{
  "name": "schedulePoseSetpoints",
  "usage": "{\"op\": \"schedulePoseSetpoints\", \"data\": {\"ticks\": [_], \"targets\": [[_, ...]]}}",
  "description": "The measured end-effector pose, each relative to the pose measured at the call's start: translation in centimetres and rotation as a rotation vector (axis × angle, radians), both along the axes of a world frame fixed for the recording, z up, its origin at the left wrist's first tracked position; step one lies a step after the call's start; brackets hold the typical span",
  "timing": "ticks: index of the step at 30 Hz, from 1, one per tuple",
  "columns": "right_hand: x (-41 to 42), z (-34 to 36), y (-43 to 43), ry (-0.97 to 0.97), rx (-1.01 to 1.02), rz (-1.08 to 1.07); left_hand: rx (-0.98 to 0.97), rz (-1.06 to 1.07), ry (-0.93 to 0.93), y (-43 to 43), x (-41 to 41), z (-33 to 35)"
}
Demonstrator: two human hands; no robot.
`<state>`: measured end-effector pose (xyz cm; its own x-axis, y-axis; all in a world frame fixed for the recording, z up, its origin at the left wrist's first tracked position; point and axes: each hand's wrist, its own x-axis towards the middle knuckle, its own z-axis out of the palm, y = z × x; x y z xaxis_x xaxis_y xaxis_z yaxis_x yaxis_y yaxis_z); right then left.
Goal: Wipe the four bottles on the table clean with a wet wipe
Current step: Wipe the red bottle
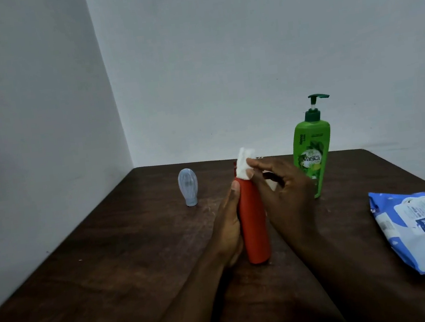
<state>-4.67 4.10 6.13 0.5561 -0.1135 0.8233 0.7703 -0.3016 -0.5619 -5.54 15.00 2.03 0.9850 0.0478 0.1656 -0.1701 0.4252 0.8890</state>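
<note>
Fingers [258, 165] pinch crumpled wipe [243, 161] atop smooth, seemingly plastic red bottle [254, 222].

**Two brand names legible on dark wooden table [136, 250]: "Vatika" and "mee mee"**

The green pump bottle [312, 148], standing upright toward the far right of the table, carries the brand name "Vatika" in white lettering across a round emblem on the middle of its front label. Above it, a white word that appears to read "Henna" runs vertically up the left side, and the finer print around both is too small to read. At the right edge, the blue-and-white wipes pack [423, 231] lies flat and shows "mee mee" in white letters on a dark blue patch, turned sideways to the camera. The small lines printed on its white flap are blurred beyond reading.
</note>
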Motion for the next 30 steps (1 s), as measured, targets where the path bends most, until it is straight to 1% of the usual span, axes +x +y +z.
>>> {"op": "schedulePoseSetpoints", "data": {"ticks": [3, 7, 10, 14, 16, 17, 19, 21, 24, 28, 30], "targets": [[-0.1, 0.2, 0.5, -0.146, -0.172, -0.030, -0.079, -0.022, 0.030, -0.1, 0.6, -0.3], [0.3, 0.8, 0.3, -0.204, -0.238, 0.002, -0.150, -0.078, 0.022, 0.1, 1.1, -0.6], [0.7, 1.0, -0.6, -0.153, -0.195, 0.027, -0.103, -0.093, 0.030, 0.2, 1.1, -0.5], [1.5, 0.7, -1.4, 0.006, -0.051, 0.039, -0.059, -0.180, 0.051, 0.9, 0.9, -0.4], [2.0, 0.6, -1.7, 0.081, -0.017, 0.050, -0.050, -0.212, 0.052, 1.2, 0.8, -0.4], [2.2, 0.6, -1.9, 0.089, -0.022, 0.047, -0.050, -0.223, 0.052, 1.2, 0.8, -0.4], [2.3, 0.6, -1.9, 0.048, -0.080, 0.006, -0.058, -0.247, 0.062, 1.1, 0.8, -0.3], [2.1, 0.7, -1.6, -0.039, -0.164, -0.035, -0.086, -0.254, 0.081, 1.1, 1.0, -0.4], [1.8, 0.4, -1.1, -0.123, -0.267, -0.012, -0.139, -0.240, 0.088, 1.1, 1.1, -0.5], [1.1, -0.5, -1.2, -0.163, -0.420, 0.023, -0.297, -0.272, 0.084, 1.1, 1.2, -0.9], [0.5, -1.3, -1.6, -0.158, -0.472, 0.049, -0.336, -0.288, 0.091, 1.4, 1.4, -1.1]]}}
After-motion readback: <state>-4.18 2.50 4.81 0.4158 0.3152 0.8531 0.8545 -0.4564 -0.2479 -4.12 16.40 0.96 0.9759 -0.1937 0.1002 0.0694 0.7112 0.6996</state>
